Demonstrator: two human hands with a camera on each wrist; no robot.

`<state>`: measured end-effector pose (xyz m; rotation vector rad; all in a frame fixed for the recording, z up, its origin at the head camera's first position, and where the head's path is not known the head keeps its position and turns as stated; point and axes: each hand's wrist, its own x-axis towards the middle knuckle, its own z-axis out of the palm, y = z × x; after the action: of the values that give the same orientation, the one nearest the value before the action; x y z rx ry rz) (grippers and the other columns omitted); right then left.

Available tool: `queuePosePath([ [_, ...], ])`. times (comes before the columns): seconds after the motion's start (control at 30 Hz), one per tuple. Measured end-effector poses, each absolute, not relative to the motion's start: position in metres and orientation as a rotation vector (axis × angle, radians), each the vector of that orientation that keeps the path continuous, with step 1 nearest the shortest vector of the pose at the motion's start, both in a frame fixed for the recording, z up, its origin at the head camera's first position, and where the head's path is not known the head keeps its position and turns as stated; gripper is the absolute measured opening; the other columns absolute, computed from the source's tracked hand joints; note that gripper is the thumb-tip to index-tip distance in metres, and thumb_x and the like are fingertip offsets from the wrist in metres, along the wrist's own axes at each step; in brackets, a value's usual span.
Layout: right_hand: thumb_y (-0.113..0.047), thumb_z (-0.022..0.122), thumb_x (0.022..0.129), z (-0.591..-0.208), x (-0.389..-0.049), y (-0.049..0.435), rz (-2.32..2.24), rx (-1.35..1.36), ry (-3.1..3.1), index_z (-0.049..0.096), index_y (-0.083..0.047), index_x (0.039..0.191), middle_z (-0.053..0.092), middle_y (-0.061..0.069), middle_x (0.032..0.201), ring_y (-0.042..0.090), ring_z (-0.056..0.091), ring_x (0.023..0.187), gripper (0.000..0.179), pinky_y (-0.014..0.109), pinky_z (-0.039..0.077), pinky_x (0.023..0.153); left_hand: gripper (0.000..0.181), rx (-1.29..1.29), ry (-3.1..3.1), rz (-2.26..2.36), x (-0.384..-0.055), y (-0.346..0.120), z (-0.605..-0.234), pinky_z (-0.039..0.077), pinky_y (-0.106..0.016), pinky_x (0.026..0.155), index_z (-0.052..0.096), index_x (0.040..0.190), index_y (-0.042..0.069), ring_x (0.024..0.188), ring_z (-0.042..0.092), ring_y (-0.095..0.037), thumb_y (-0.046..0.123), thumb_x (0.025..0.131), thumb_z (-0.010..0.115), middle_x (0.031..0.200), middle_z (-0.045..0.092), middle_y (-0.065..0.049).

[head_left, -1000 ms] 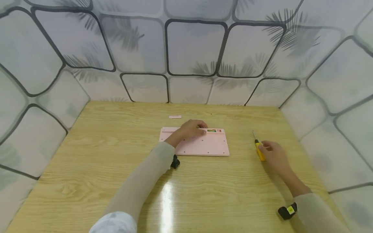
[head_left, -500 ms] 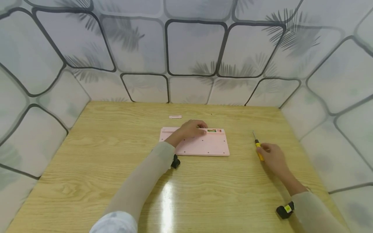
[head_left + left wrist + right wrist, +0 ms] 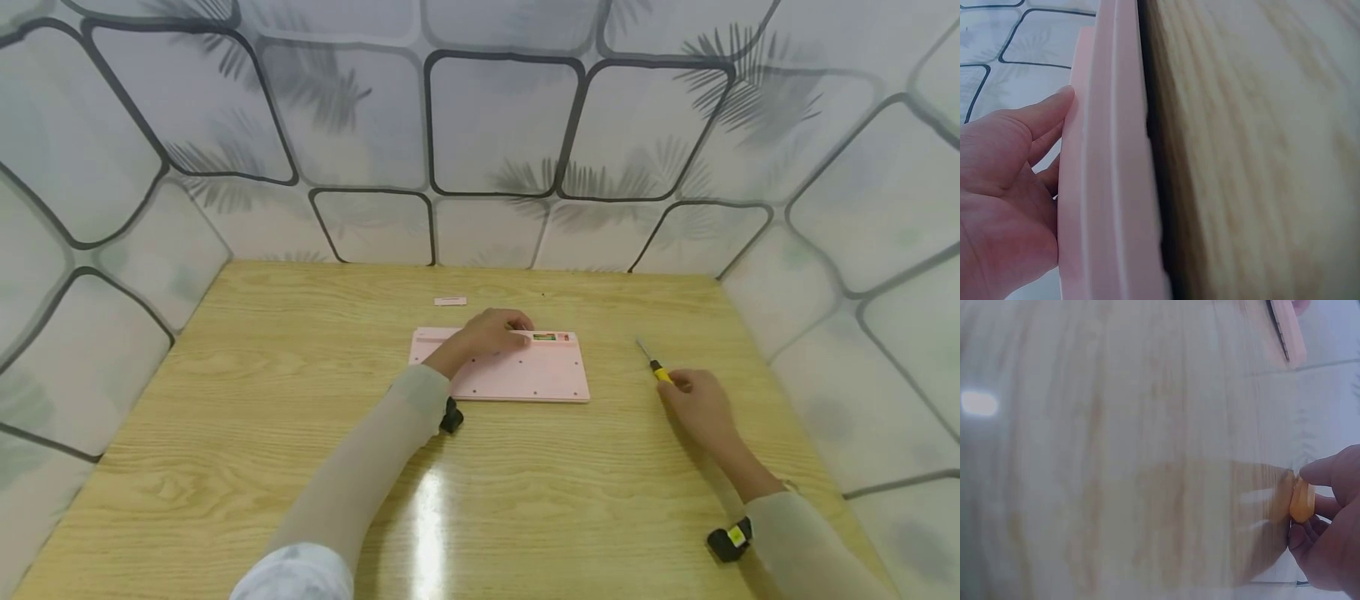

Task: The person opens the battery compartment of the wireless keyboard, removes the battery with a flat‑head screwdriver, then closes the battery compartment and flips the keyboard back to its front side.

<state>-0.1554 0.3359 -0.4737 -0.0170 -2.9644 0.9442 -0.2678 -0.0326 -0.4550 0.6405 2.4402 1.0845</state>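
A pink keyboard [image 3: 536, 377] lies underside up on the table, small dark screws dotted over its back. Along its far ridge an uncovered compartment shows green and red batteries [image 3: 545, 337]. My left hand [image 3: 493, 332] grips that ridge beside the compartment, its fingers bent over the far edge; in the left wrist view the thumb presses against the pink casing [image 3: 1100, 162]. To the right of the keyboard, my right hand [image 3: 699, 407] holds a screwdriver by its yellow handle [image 3: 662, 375], the thin metal shaft pointing away and left. The right wrist view shows the handle end [image 3: 1302, 500] between thumb and fingers.
A small pink cover strip [image 3: 450, 302] lies behind the keyboard. A tiny dark speck [image 3: 543, 294] sits to its right, too small to identify. Patterned fabric walls [image 3: 502, 125] close off the back and both sides of the wooden table [image 3: 225, 400].
The right hand has closed round the screwdriver handle and shifted slightly left, turning the shaft further leftward. My left hand and the keyboard have stayed put.
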Motion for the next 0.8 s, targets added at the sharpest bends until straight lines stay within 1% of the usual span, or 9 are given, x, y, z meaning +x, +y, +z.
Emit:
queuePosePath([
  [0.1,-0.026,0.058,0.102,-0.4736,-0.1558,0.3357,0.937,-0.028,-2.968,0.064,0.010,0.122,0.063,0.032,0.120,0.042,0.064,0.100,0.043,0.041,0.054,0.073,0.030,0.643,2.439,1.089,-0.2673,-0.0329,-0.4547,0.047,-0.040,0.097,0.064,0.130,0.021,0.113,0.058,-0.019,0.027,0.101,0.063,0.126,0.063,-0.001],
  [0.2,-0.025,0.058,0.101,-0.4737,-0.1556,0.3356,0.941,-0.027,-2.973,0.064,0.010,0.122,0.061,0.031,0.121,0.041,0.063,0.100,0.041,0.034,0.052,0.068,0.029,0.646,2.441,1.093,-0.2671,-0.0330,-0.4543,0.047,-0.040,0.097,0.064,0.130,0.021,0.113,0.058,-0.019,0.027,0.101,0.063,0.126,0.063,-0.001],
  [0.33,-0.024,0.057,0.100,-0.4747,-0.1547,0.3365,0.937,-0.035,-2.981,0.063,0.010,0.123,0.059,0.031,0.123,0.041,0.062,0.100,0.041,0.031,0.049,0.067,0.030,0.646,2.438,1.095,-0.2663,-0.0330,-0.4539,0.047,-0.041,0.098,0.064,0.130,0.020,0.115,0.058,-0.019,0.027,0.101,0.062,0.127,0.063,-0.002],
  [0.47,-0.024,0.056,0.099,-0.4751,-0.1541,0.3371,0.921,-0.057,-2.981,0.062,0.010,0.124,0.059,0.031,0.123,0.040,0.060,0.101,0.042,0.032,0.048,0.069,0.030,0.647,2.429,1.098,-0.2654,-0.0330,-0.4539,0.047,-0.041,0.099,0.064,0.131,0.019,0.116,0.057,-0.020,0.026,0.101,0.062,0.128,0.062,-0.003],
  [0.6,-0.024,0.057,0.098,-0.4753,-0.1537,0.3361,0.903,-0.074,-2.968,0.062,0.009,0.125,0.060,0.031,0.124,0.041,0.059,0.104,0.042,0.043,0.050,0.076,0.031,0.650,2.423,1.106,-0.2650,-0.0332,-0.4539,0.047,-0.041,0.100,0.063,0.131,0.019,0.116,0.057,-0.020,0.025,0.101,0.062,0.128,0.062,-0.003],
  [0.7,-0.024,0.057,0.099,-0.4749,-0.1537,0.3356,0.899,-0.080,-2.966,0.063,0.008,0.125,0.060,0.031,0.125,0.042,0.059,0.106,0.042,0.050,0.050,0.081,0.030,0.648,2.423,1.108,-0.2648,-0.0333,-0.4531,0.046,-0.042,0.101,0.063,0.131,0.019,0.117,0.057,-0.020,0.025,0.101,0.062,0.129,0.062,-0.003],
  [0.8,-0.027,0.056,0.100,-0.4738,-0.1533,0.3349,0.898,-0.081,-2.974,0.063,0.007,0.125,0.061,0.030,0.125,0.042,0.059,0.107,0.042,0.050,0.050,0.082,0.030,0.646,2.432,1.103,-0.2649,-0.0333,-0.4524,0.046,-0.042,0.101,0.063,0.131,0.019,0.117,0.057,-0.020,0.025,0.101,0.062,0.129,0.062,-0.002],
])
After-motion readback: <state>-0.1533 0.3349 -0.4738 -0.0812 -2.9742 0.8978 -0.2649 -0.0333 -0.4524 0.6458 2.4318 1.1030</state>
